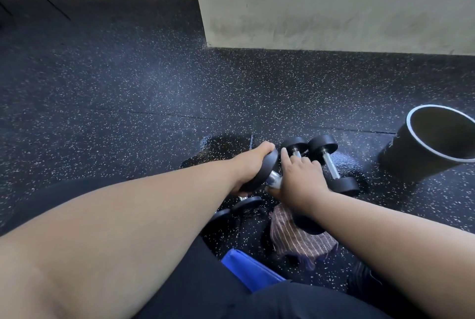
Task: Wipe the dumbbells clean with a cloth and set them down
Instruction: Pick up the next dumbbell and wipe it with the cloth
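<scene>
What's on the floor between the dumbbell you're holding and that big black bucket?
In the head view, two more dumbbells: one right beside the held dumbbell, and another lying nearer the bucket, on a wet patch of floor.

You're looking down at a dark speckled rubber floor (128,87), wet and glossy in a patch near the middle. A pale, stained wall (334,2) juts forward ahead of you.

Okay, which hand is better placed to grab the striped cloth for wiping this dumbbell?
The right hand, probably. It sits on the dumbbell's handle directly above the striped cloth, which lies under the near end. The left hand is wrapped around the far head and looks better left steadying it.
</scene>
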Demonstrator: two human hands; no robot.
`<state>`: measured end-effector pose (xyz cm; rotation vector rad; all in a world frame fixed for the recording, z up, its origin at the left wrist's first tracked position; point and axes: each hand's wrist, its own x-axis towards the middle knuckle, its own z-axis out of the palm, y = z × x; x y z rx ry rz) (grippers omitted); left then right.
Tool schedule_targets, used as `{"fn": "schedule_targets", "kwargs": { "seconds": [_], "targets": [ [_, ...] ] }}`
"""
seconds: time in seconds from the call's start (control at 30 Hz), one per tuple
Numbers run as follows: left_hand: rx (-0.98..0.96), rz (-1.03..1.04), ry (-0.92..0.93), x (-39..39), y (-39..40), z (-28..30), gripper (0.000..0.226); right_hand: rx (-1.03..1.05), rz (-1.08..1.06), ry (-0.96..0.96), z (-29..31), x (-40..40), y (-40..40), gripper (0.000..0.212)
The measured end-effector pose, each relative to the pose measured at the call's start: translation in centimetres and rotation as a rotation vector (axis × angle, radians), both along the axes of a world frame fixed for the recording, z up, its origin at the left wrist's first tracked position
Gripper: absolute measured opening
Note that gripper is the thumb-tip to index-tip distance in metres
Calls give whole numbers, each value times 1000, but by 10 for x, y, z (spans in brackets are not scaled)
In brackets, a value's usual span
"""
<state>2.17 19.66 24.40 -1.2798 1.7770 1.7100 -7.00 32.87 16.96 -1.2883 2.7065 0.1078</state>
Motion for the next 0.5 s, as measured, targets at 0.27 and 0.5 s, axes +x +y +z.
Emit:
{"fn": "schedule_targets", "kwargs": {
  "seconds": [0.27, 0.5],
  "targets": [
    [8, 10, -16, 1, -3, -1, 55, 127, -58, -63, -6, -11, 8, 122],
    [4, 2, 0, -1, -4, 0, 56, 306, -39, 3, -2, -19, 24, 134]
  ]
}}
